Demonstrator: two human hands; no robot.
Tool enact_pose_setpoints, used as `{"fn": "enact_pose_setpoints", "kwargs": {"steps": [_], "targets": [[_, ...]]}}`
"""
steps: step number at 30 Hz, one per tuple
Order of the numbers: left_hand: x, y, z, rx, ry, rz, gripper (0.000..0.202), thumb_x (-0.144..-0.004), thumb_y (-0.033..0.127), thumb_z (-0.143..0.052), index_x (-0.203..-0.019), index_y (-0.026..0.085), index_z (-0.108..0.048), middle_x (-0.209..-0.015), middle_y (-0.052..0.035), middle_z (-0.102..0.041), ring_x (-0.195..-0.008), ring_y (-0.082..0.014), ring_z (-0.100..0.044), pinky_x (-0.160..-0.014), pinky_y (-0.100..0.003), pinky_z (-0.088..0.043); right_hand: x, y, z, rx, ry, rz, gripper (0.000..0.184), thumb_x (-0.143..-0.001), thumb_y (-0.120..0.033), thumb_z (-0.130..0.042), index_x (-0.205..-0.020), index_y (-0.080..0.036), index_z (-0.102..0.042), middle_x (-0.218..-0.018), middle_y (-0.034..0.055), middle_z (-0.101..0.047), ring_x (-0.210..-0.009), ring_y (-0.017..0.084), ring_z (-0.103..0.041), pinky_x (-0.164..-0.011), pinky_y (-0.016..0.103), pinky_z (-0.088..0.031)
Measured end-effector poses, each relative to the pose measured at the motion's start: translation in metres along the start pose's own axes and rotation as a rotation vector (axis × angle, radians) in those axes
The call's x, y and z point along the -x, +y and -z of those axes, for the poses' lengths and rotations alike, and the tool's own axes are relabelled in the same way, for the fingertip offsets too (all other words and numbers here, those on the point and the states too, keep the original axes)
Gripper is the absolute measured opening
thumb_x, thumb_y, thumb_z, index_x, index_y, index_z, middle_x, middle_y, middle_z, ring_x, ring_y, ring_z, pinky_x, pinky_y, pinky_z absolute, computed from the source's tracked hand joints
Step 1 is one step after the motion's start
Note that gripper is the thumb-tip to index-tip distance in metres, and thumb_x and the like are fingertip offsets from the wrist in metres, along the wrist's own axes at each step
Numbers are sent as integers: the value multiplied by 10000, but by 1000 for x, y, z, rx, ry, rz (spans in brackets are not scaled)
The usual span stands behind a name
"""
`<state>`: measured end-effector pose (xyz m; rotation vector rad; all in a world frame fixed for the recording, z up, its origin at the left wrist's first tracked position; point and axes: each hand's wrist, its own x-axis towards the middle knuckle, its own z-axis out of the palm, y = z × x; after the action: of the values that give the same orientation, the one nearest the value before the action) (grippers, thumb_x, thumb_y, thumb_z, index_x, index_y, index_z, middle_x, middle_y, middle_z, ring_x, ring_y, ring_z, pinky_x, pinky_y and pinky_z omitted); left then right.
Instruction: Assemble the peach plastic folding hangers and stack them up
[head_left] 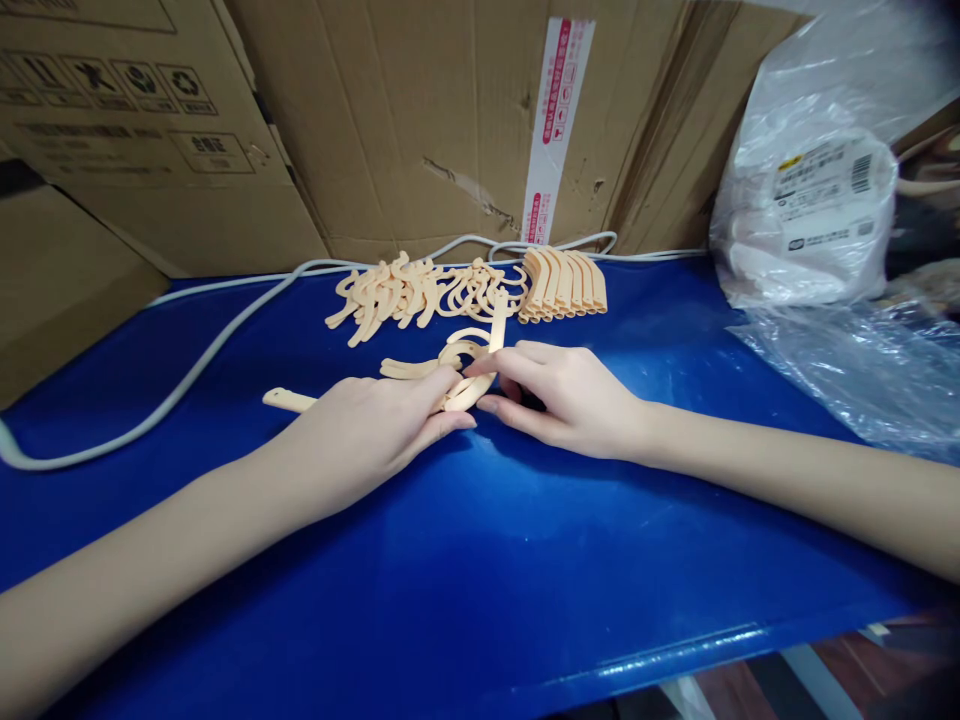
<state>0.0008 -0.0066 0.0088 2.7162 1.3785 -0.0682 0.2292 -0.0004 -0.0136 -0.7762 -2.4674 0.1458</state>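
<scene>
1. On the blue table (480, 570), at left, a beige strip end (289, 400) is protruding past the left hand (375, 418); its join is hidden.
2. That hand is pinching a beige assembly (466, 396) between thumb and fingers.
3. At centre, the assembly is sitting between both hands, nearer than the curved pieces (390, 295). Judged plastic, it is probably handling as light, stiff and slightly slippery; thin curves are appearing most fragile. Its flat arm (499, 320) is likely offering the surest hold.
4. The right hand (566, 392) is gripping its right end, index finger over, thumb near.
5. Behind, stacked strips (564, 285) are standing in a row.
</scene>
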Motion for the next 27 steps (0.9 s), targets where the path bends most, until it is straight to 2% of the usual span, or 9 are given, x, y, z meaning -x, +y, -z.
{"fn": "enact_pose_setpoints", "kwargs": {"steps": [3, 7, 10, 15, 20, 24, 27], "targets": [[2, -2, -3, -59, 43, -55, 430, -1032, 489, -346, -1308, 228, -547, -1024, -83, -762, -758, -307, -741, -619, -360, -516, -1, 0, 2, -6, 35, -20, 256, -1032, -330, -499, -1094, -141, -659, -897, 59, -670, -828, 177, -561, -735, 287, -425], [4, -4, -9, -145, 228, -333, 395, -1060, 467, -334, -991, 204, -620, -813, -38, -738, -666, -218, -713, -493, -276, -392, -3, 3, 6, -101, 108, -108, 259, -1039, -335, -484, -935, -165, -649, -907, 53, -640, -887, 183, -549, -806, 305, -415], [5, -5, -12, -184, 372, -477, 394, -1081, 380, -305, -928, 191, -616, -763, -13, -723, -654, -178, -708, -481, -278, -372, -5, 7, 7, -193, 132, -210, 223, -1005, -320, -545, -843, -182, -612, -867, 30, -610, -866, 175, -546, -819, 306, -411], [4, -6, -12, -224, 418, -523, 334, -1070, 325, -368, -989, 166, -650, -808, -15, -743, -668, -175, -716, -498, -292, -399, -4, 14, 4, -264, 120, -302, 102, -937, -236, -590, -979, -174, -659, -963, 47, -614, -887, 178, -559, -768, 296, -422], [4, -4, -11, -233, 404, -545, 339, -1069, 315, -365, -978, 175, -660, -797, -8, -733, -670, -166, -711, -514, -288, -414, -4, 17, 2, -332, 129, -314, 225, -845, -59, -544, -1000, -162, -670, -1030, 48, -658, -954, 176, -578, -839, 306, -427], [5, -5, -11, -236, 399, -537, 321, -1064, 319, -383, -978, 184, -661, -797, 2, -726, -668, -163, -712, -497, -289, -407, -3, 21, 0, -369, 160, -333, 314, -774, -1, -470, -960, -169, -658, -950, 23, -659, -863, 163, -579, -810, 314, -437], [5, -5, -11, -251, 413, -528, 328, -1062, 319, -380, -951, 190, -660, -798, 8, -726, -650, -160, -706, -481, -293, -409, -2, 26, -3, -401, 210, -339, 304, -738, 14, -443, -912, -178, -602, -931, 21, -655, -888, 170, -593, -836, 326, -450]]}}
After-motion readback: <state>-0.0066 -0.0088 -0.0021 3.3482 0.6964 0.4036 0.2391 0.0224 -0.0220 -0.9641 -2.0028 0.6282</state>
